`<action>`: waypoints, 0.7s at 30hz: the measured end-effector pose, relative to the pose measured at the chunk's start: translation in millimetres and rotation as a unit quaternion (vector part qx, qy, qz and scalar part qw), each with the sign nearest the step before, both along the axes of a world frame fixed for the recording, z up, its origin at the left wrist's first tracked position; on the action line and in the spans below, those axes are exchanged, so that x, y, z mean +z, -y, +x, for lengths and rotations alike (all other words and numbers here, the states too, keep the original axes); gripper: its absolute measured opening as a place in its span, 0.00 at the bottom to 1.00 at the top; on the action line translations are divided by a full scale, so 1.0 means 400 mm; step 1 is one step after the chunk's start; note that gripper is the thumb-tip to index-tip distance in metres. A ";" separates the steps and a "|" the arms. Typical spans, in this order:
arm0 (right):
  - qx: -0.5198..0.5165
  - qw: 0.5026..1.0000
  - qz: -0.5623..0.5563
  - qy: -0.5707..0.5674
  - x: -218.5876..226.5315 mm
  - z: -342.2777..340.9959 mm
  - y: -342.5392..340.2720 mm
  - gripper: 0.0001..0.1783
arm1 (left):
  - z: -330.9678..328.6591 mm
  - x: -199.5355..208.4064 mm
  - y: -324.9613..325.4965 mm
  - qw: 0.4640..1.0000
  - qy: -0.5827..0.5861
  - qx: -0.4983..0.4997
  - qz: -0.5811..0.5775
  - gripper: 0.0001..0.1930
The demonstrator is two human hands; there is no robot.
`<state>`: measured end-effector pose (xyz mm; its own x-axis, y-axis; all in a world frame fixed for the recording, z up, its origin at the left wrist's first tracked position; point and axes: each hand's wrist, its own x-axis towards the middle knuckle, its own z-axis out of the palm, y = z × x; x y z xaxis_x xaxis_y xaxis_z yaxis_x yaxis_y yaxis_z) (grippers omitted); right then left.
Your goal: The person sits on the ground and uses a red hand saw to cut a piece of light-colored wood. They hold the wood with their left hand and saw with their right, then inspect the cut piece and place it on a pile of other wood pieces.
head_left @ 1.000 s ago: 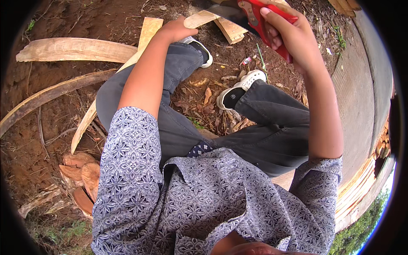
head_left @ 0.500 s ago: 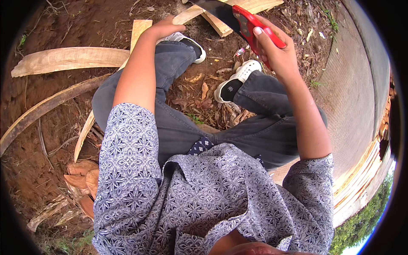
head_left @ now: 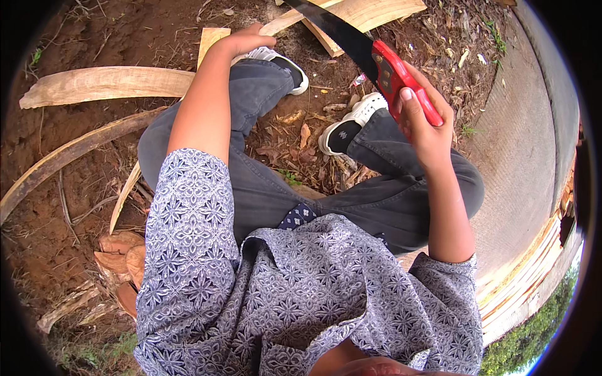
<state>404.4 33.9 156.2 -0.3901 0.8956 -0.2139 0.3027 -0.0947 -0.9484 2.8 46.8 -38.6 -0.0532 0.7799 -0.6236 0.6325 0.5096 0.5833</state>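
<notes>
My right hand (head_left: 423,122) is wrapped round the red handle of a hand saw (head_left: 398,78), thumb on the near side. Its dark, curved, toothed blade reaches up and left to the top edge of the view and crosses a narrow wooden slat (head_left: 287,21). I cannot tell whether the teeth bite into the wood. At the slat's left end, my left hand (head_left: 246,41) grips it beside my left shoe, with some fingers hidden. Beneath and beyond the slat lie a wider pale board (head_left: 376,12) and a short wood block (head_left: 323,39).
Long curved wood strips (head_left: 113,86) and a bark-edged strip (head_left: 75,143) lie on the brown soil to the left. Wood chunks (head_left: 122,257) sit lower left. My white shoes (head_left: 367,108) rest among dry leaves. A grey ribbed sheet (head_left: 514,138) curves along the right.
My right hand has drawn the saw down and to the right, toward me, so more of the blade shows. My left hand stays at the slat's end.
</notes>
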 end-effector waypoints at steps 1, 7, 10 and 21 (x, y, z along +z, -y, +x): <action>0.006 1.000 0.007 0.013 0.010 0.006 0.010 0.27 | 0.001 0.002 0.004 1.000 -0.009 0.002 0.014 0.46; 0.034 0.995 -0.015 0.090 0.121 0.074 0.034 0.29 | -0.002 0.006 0.011 1.000 -0.020 0.005 -0.015 0.40; 0.024 0.996 0.051 0.062 0.087 0.053 0.000 0.26 | 0.030 0.006 0.005 1.000 -0.006 0.013 -0.011 0.39; 0.004 0.999 0.003 -0.052 -0.143 -0.074 -0.037 0.25 | 0.006 0.008 0.013 0.999 0.012 0.051 0.000 0.41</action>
<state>374.7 48.6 99.0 -0.4169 0.8937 -0.1657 0.2033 -0.0860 -0.9753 5.2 41.8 -35.5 -0.1174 0.7718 -0.6249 0.5628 0.5702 0.5985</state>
